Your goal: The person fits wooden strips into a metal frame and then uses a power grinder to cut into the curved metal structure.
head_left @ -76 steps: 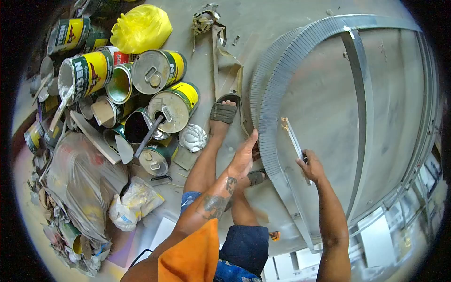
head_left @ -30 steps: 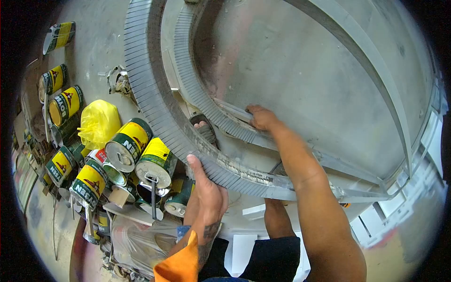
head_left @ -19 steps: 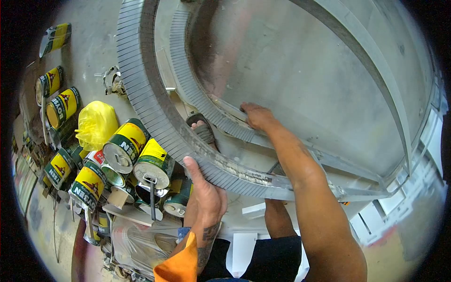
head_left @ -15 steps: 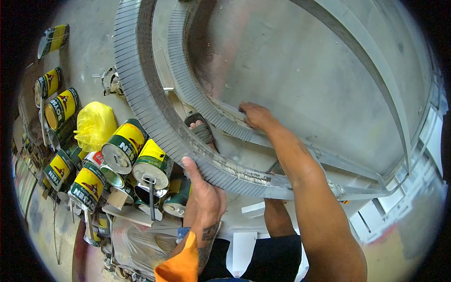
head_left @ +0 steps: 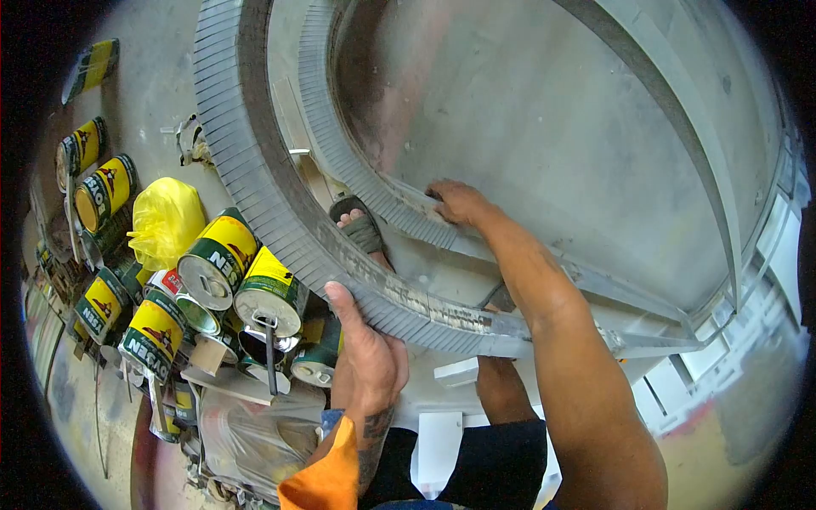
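A large curved frame with a slatted grey outer face arcs across the middle of the view. Against its lower outer edge rests my left hand, thumb up along the slats and fingers curled under, mostly hidden. My right arm reaches over the frame. The right hand is closed on the inner slatted curve, its fingertips partly hidden. Long straight strips run from the curves to a joined corner at the right. A sandalled foot shows between the two curves.
Several green and yellow paint cans are piled at the left, close to my left hand. Among them sits a yellow plastic bag. Plastic sheeting lies below the cans. White pieces lie on the floor at the right.
The frame and the cans sit slightly farther left and higher in the view. My right hand has shifted a little up and left; both hands keep their places on the frame.
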{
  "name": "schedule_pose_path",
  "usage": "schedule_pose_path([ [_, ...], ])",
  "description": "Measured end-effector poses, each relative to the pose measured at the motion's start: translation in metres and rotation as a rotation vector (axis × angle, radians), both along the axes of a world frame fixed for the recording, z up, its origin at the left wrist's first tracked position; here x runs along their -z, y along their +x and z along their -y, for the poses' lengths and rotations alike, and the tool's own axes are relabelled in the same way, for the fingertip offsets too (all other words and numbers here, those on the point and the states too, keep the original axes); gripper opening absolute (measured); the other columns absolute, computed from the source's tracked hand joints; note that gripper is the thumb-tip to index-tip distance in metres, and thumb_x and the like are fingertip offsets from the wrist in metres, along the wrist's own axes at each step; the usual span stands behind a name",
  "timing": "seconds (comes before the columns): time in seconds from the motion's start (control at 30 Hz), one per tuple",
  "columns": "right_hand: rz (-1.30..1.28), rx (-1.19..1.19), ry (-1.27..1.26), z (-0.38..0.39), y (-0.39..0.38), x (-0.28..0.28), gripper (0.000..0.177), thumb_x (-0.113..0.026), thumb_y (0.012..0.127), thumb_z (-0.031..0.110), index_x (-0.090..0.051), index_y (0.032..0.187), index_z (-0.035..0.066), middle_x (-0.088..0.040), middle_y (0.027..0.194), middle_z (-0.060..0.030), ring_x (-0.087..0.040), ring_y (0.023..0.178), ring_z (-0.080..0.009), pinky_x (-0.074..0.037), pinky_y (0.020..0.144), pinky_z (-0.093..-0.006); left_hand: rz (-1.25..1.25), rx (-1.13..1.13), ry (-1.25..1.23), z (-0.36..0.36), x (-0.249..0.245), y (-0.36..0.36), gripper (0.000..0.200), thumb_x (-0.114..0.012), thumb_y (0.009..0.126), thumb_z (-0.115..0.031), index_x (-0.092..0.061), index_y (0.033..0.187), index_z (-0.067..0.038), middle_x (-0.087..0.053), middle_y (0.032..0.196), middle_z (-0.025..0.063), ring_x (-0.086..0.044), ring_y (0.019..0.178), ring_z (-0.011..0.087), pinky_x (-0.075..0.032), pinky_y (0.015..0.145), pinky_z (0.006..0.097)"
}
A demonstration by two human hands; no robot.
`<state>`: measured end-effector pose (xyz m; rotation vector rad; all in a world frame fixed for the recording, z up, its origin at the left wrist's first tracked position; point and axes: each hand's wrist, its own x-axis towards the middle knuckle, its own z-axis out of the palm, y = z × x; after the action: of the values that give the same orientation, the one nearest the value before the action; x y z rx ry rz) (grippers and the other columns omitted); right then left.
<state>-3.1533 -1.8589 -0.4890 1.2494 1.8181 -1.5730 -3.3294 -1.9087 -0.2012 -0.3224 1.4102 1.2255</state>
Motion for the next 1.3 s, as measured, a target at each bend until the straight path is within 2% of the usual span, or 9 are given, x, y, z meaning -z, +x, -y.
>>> schedule_pose_path([
  [0.3,-0.034,-0.052,0.018,0.000,-0.003,0.002,0.038,-0.058,0.091,0.016,-0.057,0.128,0.007,-0.063,0.123,-0.0193,-0.057,0.119,-0.0372,-0.045,0.101,-0.0464,0.012,-0.045,-0.115,-0.012,-0.014,0.003,0.077,-0.040,0.099,-0.065,-0.037,0.150,-0.008,-0.042,0.152,0.0092,-0.036,0.140,0.0249,-0.024,0.119,0.0412],
  [0.57,-0.026,-0.035,-0.045,-0.001,-0.007,0.000,0.038,-0.050,0.091,0.012,-0.057,0.128,0.005,-0.061,0.127,-0.0202,-0.056,0.121,-0.0373,-0.044,0.104,-0.0460,0.005,-0.007,-0.140,-0.007,-0.011,0.001,0.079,-0.042,0.098,-0.066,-0.036,0.151,-0.008,-0.041,0.152,0.0095,-0.036,0.140,0.0261,-0.024,0.118,0.0424],
  [0.67,-0.068,-0.043,-0.011,-0.005,-0.008,-0.007,0.038,-0.050,0.090,0.011,-0.058,0.126,0.005,-0.062,0.126,-0.0208,-0.056,0.120,-0.0377,-0.044,0.103,-0.0465,0.051,-0.023,-0.152,-0.004,-0.013,-0.001,0.078,-0.042,0.098,-0.065,-0.036,0.151,-0.008,-0.042,0.152,0.0094,-0.036,0.140,0.0257,-0.024,0.119,0.0423],
  [0.8,-0.112,-0.036,0.031,0.005,-0.004,0.009,0.036,-0.049,0.090,0.010,-0.058,0.125,0.005,-0.062,0.125,-0.0216,-0.057,0.119,-0.0385,-0.044,0.103,-0.0470,0.036,-0.051,-0.125,-0.009,-0.012,0.002,0.077,-0.042,0.099,-0.064,-0.036,0.150,-0.008,-0.043,0.151,0.0092,-0.037,0.140,0.0254,-0.025,0.118,0.0420],
  [1.3,-0.036,-0.073,-0.082,-0.004,-0.009,0.005,0.039,-0.047,0.087,0.005,-0.059,0.124,0.003,-0.064,0.121,-0.0232,-0.060,0.114,-0.0400,-0.046,0.098,-0.0464,0.046,-0.136,-0.187,-0.005,-0.013,0.002,0.072,-0.040,0.102,-0.060,-0.039,0.148,-0.005,-0.047,0.149,0.0095,-0.042,0.137,0.0241,-0.027,0.118,0.0406],
])
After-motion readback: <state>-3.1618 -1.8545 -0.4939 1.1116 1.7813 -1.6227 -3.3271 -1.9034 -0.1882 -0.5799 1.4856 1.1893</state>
